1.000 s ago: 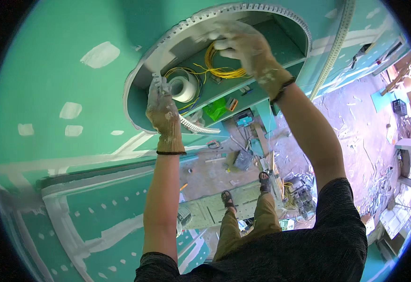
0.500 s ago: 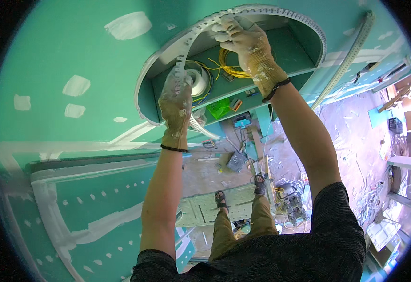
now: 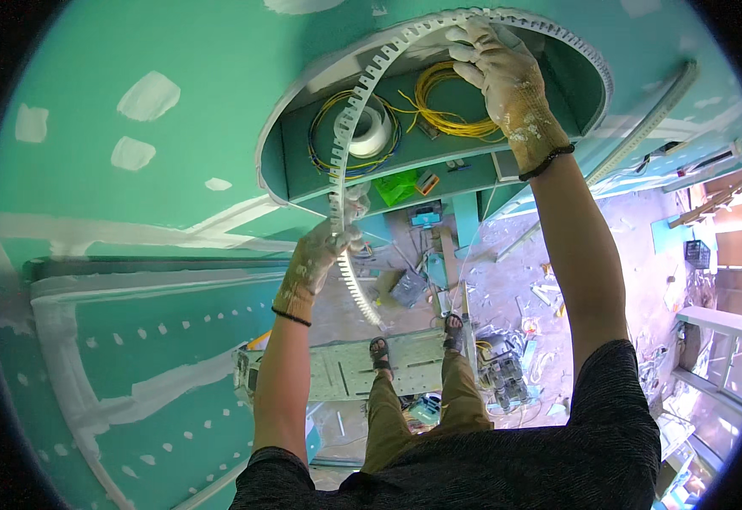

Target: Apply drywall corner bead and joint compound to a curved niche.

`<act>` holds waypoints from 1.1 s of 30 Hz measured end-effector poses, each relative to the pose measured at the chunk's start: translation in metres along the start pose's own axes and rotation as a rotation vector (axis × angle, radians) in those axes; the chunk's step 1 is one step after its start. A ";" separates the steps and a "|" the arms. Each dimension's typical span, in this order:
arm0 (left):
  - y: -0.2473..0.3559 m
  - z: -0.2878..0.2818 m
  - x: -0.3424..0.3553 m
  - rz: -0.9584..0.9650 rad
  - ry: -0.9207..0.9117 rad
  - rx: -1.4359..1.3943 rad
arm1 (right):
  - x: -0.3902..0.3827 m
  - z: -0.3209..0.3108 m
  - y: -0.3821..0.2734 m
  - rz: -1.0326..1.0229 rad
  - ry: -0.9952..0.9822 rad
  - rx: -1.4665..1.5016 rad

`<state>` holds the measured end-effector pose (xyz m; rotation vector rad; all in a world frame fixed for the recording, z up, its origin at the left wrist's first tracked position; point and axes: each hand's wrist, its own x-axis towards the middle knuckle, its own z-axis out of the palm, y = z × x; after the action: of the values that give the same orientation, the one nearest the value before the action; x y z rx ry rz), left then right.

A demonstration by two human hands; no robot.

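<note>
A white notched flexible corner bead [image 3: 342, 140] runs along the curved rim of an arched niche [image 3: 576, 89] in the green drywall; its left part hangs away from the rim. My left hand [image 3: 313, 262], in a plaster-smeared work glove, is closed round the hanging length, below the niche. The bead's tail curves on down past that hand. At the top of the arch my gloved right hand [image 3: 513, 89] holds the bead against the rim, fingertips partly hidden behind it. Inside the niche lie a white tape roll [image 3: 369, 136], a yellow cable coil [image 3: 456, 126] and thinner wires.
I stand on a narrow work platform [image 3: 349, 364] above a littered floor. A green bag [image 3: 396, 187] lies below the niche shelf. Another perforated strip [image 3: 647, 123] leans at the right. A dark crate [image 3: 697, 253] sits farther right.
My left hand has moved down along the bead, drawing its left length away from the niche rim. My right hand has shifted slightly right along the arch as the view moved.
</note>
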<state>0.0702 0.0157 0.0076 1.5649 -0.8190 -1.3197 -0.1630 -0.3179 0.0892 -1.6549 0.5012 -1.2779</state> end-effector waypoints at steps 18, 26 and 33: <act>-0.067 0.007 0.004 0.712 0.829 0.563 | -0.003 0.008 -0.043 0.429 0.163 0.416; -0.040 -0.005 0.049 0.529 0.729 -0.105 | -0.013 0.022 -0.049 0.434 0.115 0.429; -0.069 -0.028 0.054 0.668 0.770 0.022 | -0.023 0.063 -0.054 0.272 -0.133 0.152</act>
<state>0.1041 -0.0010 -0.0764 1.4556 -0.7433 -0.1912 -0.1268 -0.2482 0.1235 -1.4768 0.5157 -0.9759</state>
